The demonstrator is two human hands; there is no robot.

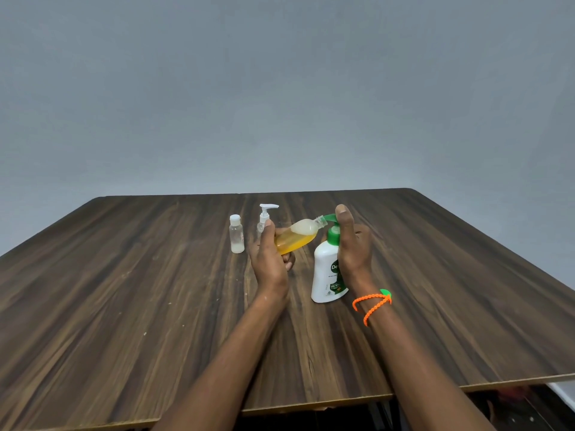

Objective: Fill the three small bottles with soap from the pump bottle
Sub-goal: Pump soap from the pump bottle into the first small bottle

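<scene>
Both forearms were seen reaching over the wooden table [124, 290]. A small bottle [297, 237], tilted and partly filled with amber soap, was gripped by the left hand [269, 259], its mouth held at the green spout of the white pump bottle [326, 275]. The pump head was pressed by the right hand [353, 244], though its finger posture could not be made out. A capped clear bottle [236, 234] and a small pump-top bottle [265, 217] were left standing behind.

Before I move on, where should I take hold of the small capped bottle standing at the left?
Probably round its clear body, below the white cap, coming from the left or front. The small capped bottle stands upright and apart on the table; its right side is crowded by the small pump bottle and the left hand.
</scene>
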